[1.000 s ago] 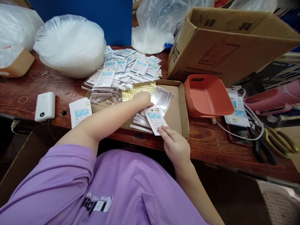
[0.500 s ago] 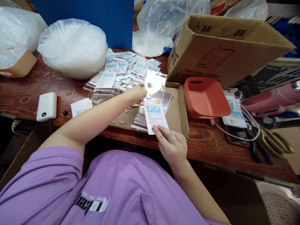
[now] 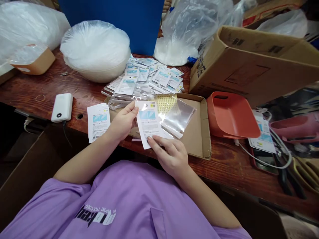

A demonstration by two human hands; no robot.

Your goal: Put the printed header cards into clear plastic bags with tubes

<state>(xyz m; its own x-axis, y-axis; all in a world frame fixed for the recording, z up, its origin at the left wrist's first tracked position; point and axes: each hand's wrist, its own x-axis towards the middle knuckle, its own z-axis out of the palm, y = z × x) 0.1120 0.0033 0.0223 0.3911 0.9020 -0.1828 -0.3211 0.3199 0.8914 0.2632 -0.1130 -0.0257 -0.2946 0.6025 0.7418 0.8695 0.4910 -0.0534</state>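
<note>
A white printed card [image 3: 149,122] with a blue picture is held in front of me. Clear plastic, apparently a bag, shows around its top end. My left hand [image 3: 124,122] pinches the upper left edge, where card and plastic meet. At the bottom edge, my right hand [image 3: 171,155] grips the card between thumb and fingers. Behind it lie clear plastic bags [image 3: 179,120] and a yellow dotted sheet [image 3: 166,103] in a shallow cardboard tray [image 3: 203,132]. To the left of my left hand rests a small stack of similar cards [image 3: 98,122].
Many bagged cards [image 3: 161,77] are piled behind the tray. A plastic-covered bowl [image 3: 96,53] stands left of them, a white power bank [image 3: 62,107] nearer me. Right of the tray are an orange bin [image 3: 230,116], a large carton [image 3: 249,69], a cable and pliers [image 3: 286,181].
Both hands have drawn closer together. My left hand came back toward me from the far end of the plastic to the card's upper left edge. The view has shifted left.
</note>
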